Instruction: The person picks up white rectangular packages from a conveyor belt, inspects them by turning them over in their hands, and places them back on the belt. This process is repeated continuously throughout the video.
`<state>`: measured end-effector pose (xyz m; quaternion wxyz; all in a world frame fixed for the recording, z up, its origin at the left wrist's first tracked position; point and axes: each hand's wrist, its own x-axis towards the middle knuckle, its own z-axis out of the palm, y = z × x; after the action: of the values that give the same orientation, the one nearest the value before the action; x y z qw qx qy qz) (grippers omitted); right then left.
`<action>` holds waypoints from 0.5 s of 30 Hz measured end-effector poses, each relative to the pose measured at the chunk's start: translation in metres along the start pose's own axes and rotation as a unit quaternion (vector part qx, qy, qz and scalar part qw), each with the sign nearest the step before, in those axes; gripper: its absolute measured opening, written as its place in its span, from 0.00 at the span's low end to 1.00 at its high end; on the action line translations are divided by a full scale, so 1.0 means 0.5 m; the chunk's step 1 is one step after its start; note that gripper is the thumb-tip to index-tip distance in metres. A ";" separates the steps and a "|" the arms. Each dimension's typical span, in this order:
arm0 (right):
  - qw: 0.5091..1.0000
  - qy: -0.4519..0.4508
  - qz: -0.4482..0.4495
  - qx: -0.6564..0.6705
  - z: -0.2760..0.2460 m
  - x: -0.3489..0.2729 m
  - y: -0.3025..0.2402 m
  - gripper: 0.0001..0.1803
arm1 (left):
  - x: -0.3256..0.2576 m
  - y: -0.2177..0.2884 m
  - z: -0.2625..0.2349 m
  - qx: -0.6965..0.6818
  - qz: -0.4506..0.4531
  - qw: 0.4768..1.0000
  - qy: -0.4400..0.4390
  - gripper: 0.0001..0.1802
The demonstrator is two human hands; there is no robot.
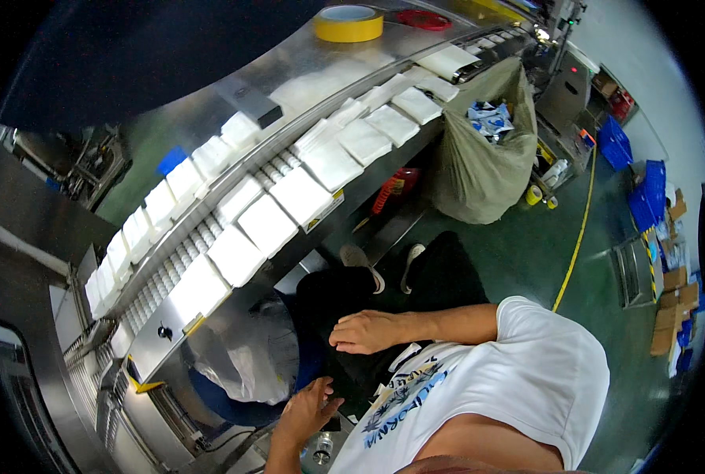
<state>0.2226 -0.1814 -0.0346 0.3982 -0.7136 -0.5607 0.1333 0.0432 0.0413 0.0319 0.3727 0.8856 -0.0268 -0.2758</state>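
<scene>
My left hand (309, 407) is low in the picture beside a blue bin (238, 409) lined with clear plastic (250, 355). Its thumb stands apart from the slightly bent fingers, and I see nothing in it. Over my dark-trousered lap, my right hand (364, 332) hangs with its fingers curled together; nothing shows in it. Neither hand touches the folded white pads (267, 225), which look like stacks of wipes. Several lie in a row along the near ledge of a roller conveyor (177, 257). More white stacks (185, 180) line its far side.
A yellow tape roll (348, 25) and a red ring (424, 20) lie on the steel table. Blue-and-white packets fill part of a large greenish sack (479, 174) at the conveyor's right. Blue crates (646, 193) and cardboard boxes (669, 320) stand along the right wall.
</scene>
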 end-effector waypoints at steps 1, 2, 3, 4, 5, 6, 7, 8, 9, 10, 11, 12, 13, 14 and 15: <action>1.000 0.004 -0.006 -0.002 -0.002 0.005 0.004 0.10 | -0.002 -0.005 0.001 0.019 0.005 1.000 -0.015 0.29; 1.000 0.006 -0.013 -0.005 -0.006 0.010 0.009 0.10 | 0.001 -0.013 0.003 0.036 0.009 0.999 -0.029 0.30; 1.000 0.008 -0.025 -0.003 0.001 0.020 0.010 0.09 | -0.005 -0.018 0.004 0.054 0.008 0.998 -0.040 0.31; 1.000 -0.021 -0.009 -0.005 0.012 0.021 0.015 0.10 | -0.007 -0.013 0.001 0.045 -0.019 0.997 -0.060 0.31; 0.999 -0.043 -0.019 -0.019 0.021 0.022 0.022 0.10 | -0.007 -0.005 -0.007 0.052 -0.028 0.996 -0.067 0.30; 0.997 -0.070 -0.033 -0.031 0.038 0.019 0.032 0.10 | -0.009 0.008 -0.018 0.052 -0.040 0.995 -0.073 0.30; 0.993 -0.099 -0.052 -0.041 0.051 0.016 0.037 0.11 | -0.026 0.015 -0.018 0.050 -0.057 0.994 -0.075 0.29; 0.987 -0.142 -0.038 -0.062 0.059 0.006 0.036 0.12 | -0.027 -0.023 0.012 0.055 -0.017 0.998 -0.027 0.24; 0.977 -0.190 -0.036 -0.084 0.073 -0.005 0.045 0.13 | -0.023 -0.003 -0.010 0.024 -0.055 0.996 -0.072 0.21; 0.971 -0.223 -0.025 -0.082 0.086 -0.017 0.049 0.13 | -0.015 -0.002 -0.020 0.057 -0.052 0.990 -0.122 0.21; 0.963 -0.257 -0.021 -0.082 0.097 -0.026 0.048 0.14 | -0.005 -0.035 0.002 0.064 -0.048 0.981 -0.177 0.24; 0.965 -0.256 -0.022 -0.059 0.106 -0.024 0.035 0.13 | -0.011 -0.113 0.083 0.063 0.038 0.989 -0.125 0.26; 0.968 -0.247 0.001 -0.046 0.105 -0.028 0.032 0.13 | -0.006 -0.074 0.043 0.044 0.017 0.987 -0.151 0.26; 0.970 -0.242 0.025 -0.024 0.109 -0.029 0.025 0.12 | -0.009 -0.072 0.041 0.058 0.046 0.985 -0.154 0.26; 0.970 -0.236 0.055 -0.006 0.113 -0.025 0.018 0.10 | -0.008 -0.082 0.067 0.043 0.009 0.988 -0.151 0.28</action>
<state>0.1888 -0.1697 -0.0807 0.2427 -0.6938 -0.5997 0.3164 0.0160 0.0504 -0.0132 0.3289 0.8486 -0.1029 -0.4015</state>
